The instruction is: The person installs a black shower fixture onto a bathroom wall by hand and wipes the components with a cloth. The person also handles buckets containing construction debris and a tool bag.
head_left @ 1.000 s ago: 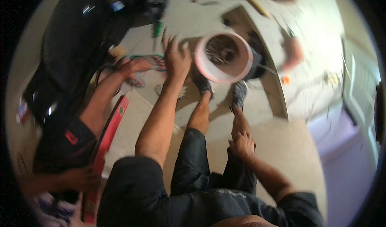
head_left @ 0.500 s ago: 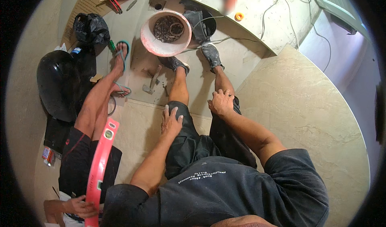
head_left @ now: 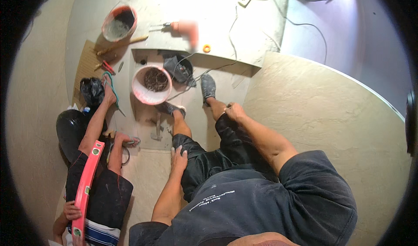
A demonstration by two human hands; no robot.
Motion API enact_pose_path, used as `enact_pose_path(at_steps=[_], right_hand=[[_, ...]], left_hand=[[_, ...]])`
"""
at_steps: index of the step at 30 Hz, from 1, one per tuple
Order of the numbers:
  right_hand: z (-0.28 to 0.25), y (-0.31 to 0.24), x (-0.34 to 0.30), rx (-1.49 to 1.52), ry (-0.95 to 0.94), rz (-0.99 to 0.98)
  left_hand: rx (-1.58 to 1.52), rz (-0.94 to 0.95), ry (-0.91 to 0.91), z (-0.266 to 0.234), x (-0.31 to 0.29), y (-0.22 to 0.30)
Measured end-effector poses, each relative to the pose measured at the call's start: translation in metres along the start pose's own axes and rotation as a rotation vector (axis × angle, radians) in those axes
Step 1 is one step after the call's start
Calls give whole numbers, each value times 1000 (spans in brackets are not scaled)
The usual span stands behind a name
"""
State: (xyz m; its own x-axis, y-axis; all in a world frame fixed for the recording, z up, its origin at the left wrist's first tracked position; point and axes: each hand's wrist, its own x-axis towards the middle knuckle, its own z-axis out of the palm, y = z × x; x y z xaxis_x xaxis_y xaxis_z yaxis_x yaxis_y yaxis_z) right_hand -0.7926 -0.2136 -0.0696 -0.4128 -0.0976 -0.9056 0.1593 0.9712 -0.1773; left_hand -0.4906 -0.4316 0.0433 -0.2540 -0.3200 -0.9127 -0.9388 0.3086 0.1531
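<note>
My left hand (head_left: 179,161) lies on my left knee over the black shorts (head_left: 209,156), its fingers stretched out and holding nothing. At my right knee, my right hand (head_left: 235,111) has its fingers curled in by the hem of the shorts; what it pinches, if anything, I cannot make out. Between my feet and the ledge stands a whitish-pink bucket (head_left: 140,89) with dark rubble inside, a black bucket (head_left: 186,74) beside it. A hammer (head_left: 156,133) lies on the floor by my left foot.
At left another person's hand (head_left: 72,210) holds a red spirit level (head_left: 83,183). An orange-red power drill (head_left: 186,29), an orange ring (head_left: 207,48) and cords (head_left: 235,32) lie on the upper floor. A mortar bucket (head_left: 115,30) and black bag (head_left: 92,91) are at left.
The view has shifted, bringing the mortar bucket and whole drill into sight. My right hand's fingers have gone from spread on the knee to curled. The other person's near foot has shifted.
</note>
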Motion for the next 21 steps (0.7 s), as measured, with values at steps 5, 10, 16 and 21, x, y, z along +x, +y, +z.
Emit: enact_pose_path(at_steps=[5,10,16,21], right_hand=[[-139,16,34,34,358,-237],[-322,68,58,70,673,-228],[-392,17,-52,456,763,-248],[-358,19,-88,531,711,-298]], left_hand=[[-126,26,163,-23,-42,10],[-283,6,355,-57,-72,35],[-328,-67,489,-55,-111,-18],[-481,-116,465,-52,-127,-29]])
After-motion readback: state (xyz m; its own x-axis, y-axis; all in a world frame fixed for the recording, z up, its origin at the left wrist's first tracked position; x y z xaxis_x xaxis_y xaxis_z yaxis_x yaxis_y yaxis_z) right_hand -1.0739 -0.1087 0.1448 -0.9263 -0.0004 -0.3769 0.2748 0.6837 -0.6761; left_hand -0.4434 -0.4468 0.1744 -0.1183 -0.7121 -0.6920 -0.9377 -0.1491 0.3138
